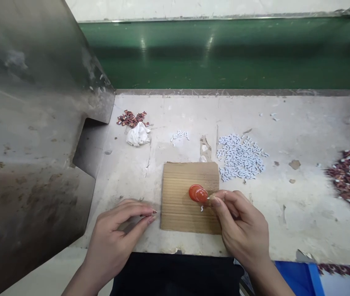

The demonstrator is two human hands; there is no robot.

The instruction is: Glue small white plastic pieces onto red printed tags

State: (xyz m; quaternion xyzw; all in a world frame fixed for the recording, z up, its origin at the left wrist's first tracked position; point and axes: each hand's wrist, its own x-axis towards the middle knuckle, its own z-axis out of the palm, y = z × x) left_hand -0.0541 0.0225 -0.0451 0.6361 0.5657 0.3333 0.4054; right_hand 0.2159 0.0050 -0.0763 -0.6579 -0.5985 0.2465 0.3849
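right hand perhaps pinching red piece

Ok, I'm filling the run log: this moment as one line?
right hand: pinching red knob over cardboard | left hand: fingertips on table beside cardboard | white bits behind
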